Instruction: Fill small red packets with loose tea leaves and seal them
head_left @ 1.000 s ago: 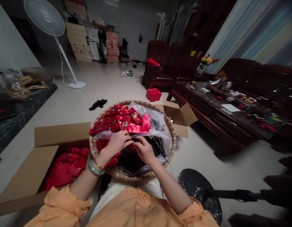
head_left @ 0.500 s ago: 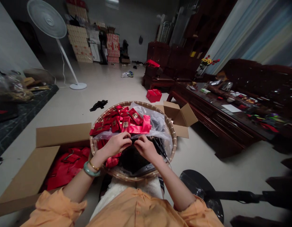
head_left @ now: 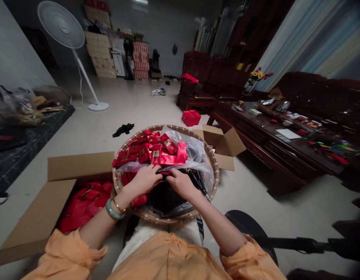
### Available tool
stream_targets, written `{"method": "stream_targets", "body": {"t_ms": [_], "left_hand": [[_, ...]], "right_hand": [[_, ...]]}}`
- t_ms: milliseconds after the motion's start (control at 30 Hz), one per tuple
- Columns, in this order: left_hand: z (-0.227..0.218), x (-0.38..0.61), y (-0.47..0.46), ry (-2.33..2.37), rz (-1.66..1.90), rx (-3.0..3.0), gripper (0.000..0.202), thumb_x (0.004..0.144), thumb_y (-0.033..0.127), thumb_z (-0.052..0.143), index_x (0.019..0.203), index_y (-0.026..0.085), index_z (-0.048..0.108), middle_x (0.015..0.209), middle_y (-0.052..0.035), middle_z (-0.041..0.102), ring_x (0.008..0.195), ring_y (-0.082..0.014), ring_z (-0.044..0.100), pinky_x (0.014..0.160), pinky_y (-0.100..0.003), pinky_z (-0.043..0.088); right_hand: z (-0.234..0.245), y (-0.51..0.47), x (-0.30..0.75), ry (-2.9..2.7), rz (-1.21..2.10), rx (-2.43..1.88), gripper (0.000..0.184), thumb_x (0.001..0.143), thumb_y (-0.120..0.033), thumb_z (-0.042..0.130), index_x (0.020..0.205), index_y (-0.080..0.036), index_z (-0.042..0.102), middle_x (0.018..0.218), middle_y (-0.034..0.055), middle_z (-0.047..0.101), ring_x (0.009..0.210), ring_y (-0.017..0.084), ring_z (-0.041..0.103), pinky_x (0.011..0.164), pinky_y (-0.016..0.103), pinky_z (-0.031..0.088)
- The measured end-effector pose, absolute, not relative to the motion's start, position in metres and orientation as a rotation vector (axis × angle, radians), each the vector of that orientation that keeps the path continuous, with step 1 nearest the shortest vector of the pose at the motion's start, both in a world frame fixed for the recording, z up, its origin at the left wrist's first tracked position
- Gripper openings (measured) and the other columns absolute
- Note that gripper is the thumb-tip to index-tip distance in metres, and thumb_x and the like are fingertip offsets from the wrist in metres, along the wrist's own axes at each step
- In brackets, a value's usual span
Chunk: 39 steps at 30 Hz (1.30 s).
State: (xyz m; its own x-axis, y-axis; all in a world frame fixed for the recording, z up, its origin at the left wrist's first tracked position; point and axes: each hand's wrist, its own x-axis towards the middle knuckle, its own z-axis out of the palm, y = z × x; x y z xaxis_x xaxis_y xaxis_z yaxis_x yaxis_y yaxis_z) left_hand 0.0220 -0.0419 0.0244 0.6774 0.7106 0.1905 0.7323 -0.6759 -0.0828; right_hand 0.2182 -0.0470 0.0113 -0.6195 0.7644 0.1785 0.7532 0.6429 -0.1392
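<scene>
A round woven basket (head_left: 216, 171) rests on my lap, with small red packets (head_left: 156, 153) bearing gold print heaped on its far left side. Over its middle, my left hand (head_left: 147, 177) and my right hand (head_left: 180, 182) face each other, fingertips bent and pinched close together. A bit of red and dark shows between them, but the fingers hide what they hold. Beneath the hands lies a dark mass (head_left: 165, 198) in the basket. Clear plastic bagging (head_left: 194, 144) lines the right side, and thin black sticks (head_left: 198, 181) lie beside my right hand.
At my left stands an open carton (head_left: 60, 200) with red packets (head_left: 86, 206) inside. Another open carton (head_left: 231, 144) sits beyond the basket's right rim, near a red box (head_left: 191, 118). A dark wooden table (head_left: 256, 136) is to the right; a black round stand base (head_left: 250, 229) is close by my right arm.
Both hands have lowered slightly, and their fingers have tilted down into the basket. A little red now shows between the fingertips. The whole view has shifted a little.
</scene>
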Motion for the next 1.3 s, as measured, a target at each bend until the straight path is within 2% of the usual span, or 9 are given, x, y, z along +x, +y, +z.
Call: {"method": "stream_targets", "body": {"t_ms": [200, 400, 633, 733, 833, 933, 1067, 1200, 1300], "left_hand": [[0.02, 0.033, -0.04, -1.314, -0.119, -2.721, 0.017, 0.082, 0.019, 0.053, 0.075, 0.015, 0.068, 0.092, -0.0125, 0.059, 0.083, -0.0223, 0.055, 0.067, -0.032, 0.046], [0.007, 0.018, -0.034, -1.069, -0.554, -2.923, 0.016, 0.086, 0.025, 0.049, 0.089, 0.019, 0.064, 0.11, -0.0098, 0.057, 0.098, -0.021, 0.055, 0.081, -0.034, 0.047], [-0.002, 0.007, -0.032, -1.074, -1.035, -3.039, 0.017, 0.087, 0.021, 0.047, 0.099, 0.021, 0.06, 0.118, -0.0096, 0.055, 0.1, -0.0182, 0.058, 0.084, -0.031, 0.049], [-0.017, 0.017, -0.035, -1.234, -1.253, -2.852, 0.055, 0.08, 0.028, 0.058, 0.131, 0.022, 0.038, 0.129, -0.0131, 0.048, 0.119, -0.0249, 0.047, 0.097, -0.043, 0.042], [-0.041, 0.035, -0.038, -1.494, -1.451, -2.591, 0.093, 0.068, 0.034, 0.071, 0.141, 0.019, 0.015, 0.134, -0.0171, 0.043, 0.123, -0.0296, 0.043, 0.099, -0.048, 0.039], [-0.061, 0.049, -0.037, -1.704, -1.686, -2.391, 0.075, 0.072, 0.026, 0.065, 0.135, 0.018, 0.027, 0.125, -0.0152, 0.051, 0.111, -0.026, 0.054, 0.09, -0.042, 0.047], [-0.067, 0.052, -0.033, -1.827, -1.84, -2.327, 0.056, 0.067, 0.022, 0.064, 0.119, 0.018, 0.044, 0.097, -0.0068, 0.063, 0.082, -0.0197, 0.063, 0.073, -0.034, 0.052], [-0.06, 0.051, -0.034, -1.835, -1.848, -2.305, 0.052, 0.066, 0.026, 0.065, 0.114, 0.018, 0.047, 0.101, -0.0078, 0.062, 0.087, -0.0203, 0.062, 0.076, -0.035, 0.052], [-0.057, 0.051, -0.035, -1.846, -1.832, -2.301, 0.053, 0.066, 0.026, 0.066, 0.114, 0.017, 0.047, 0.103, -0.0086, 0.061, 0.089, -0.0208, 0.062, 0.077, -0.035, 0.052]], "right_hand": [[-0.001, -0.048, 0.212, -2.557, 0.096, -1.107, 0.022, 0.09, -0.017, 0.04, 0.088, -0.018, 0.062, 0.098, 0.0063, 0.057, 0.08, 0.015, 0.052, 0.065, 0.022, 0.04], [-0.004, -0.046, 0.217, -2.412, 0.175, -1.141, 0.015, 0.088, -0.022, 0.048, 0.087, -0.015, 0.062, 0.098, 0.0082, 0.055, 0.077, 0.013, 0.056, 0.065, 0.022, 0.044], [-0.002, -0.038, 0.219, -2.441, 0.257, -1.135, 0.011, 0.085, -0.026, 0.056, 0.087, -0.018, 0.064, 0.094, 0.0056, 0.056, 0.073, 0.012, 0.057, 0.065, 0.022, 0.045], [0.001, -0.036, 0.213, -2.32, 0.29, -1.165, 0.01, 0.084, -0.024, 0.057, 0.082, -0.017, 0.063, 0.09, 0.0048, 0.056, 0.071, 0.011, 0.056, 0.064, 0.022, 0.044], [0.005, -0.039, 0.204, -2.2, 0.303, -1.198, 0.014, 0.084, -0.024, 0.057, 0.075, -0.016, 0.062, 0.085, 0.0039, 0.055, 0.069, 0.011, 0.055, 0.063, 0.021, 0.044], [0.01, -0.047, 0.196, -2.195, 0.275, -1.192, 0.016, 0.085, -0.028, 0.055, 0.077, -0.017, 0.063, 0.088, 0.0044, 0.056, 0.07, 0.011, 0.056, 0.063, 0.021, 0.044], [0.024, -0.057, 0.197, -2.234, 0.205, -1.186, 0.021, 0.087, -0.033, 0.05, 0.098, -0.02, 0.062, 0.097, 0.0068, 0.057, 0.082, 0.015, 0.058, 0.069, 0.023, 0.046], [0.038, -0.06, 0.202, -2.214, 0.196, -1.211, 0.036, 0.088, -0.038, 0.048, 0.12, -0.022, 0.053, 0.106, 0.0089, 0.055, 0.091, 0.017, 0.056, 0.074, 0.026, 0.047], [0.041, -0.056, 0.204, -2.214, 0.227, -1.195, 0.033, 0.091, -0.032, 0.042, 0.122, -0.025, 0.053, 0.105, 0.008, 0.056, 0.092, 0.017, 0.056, 0.077, 0.026, 0.047]]}}
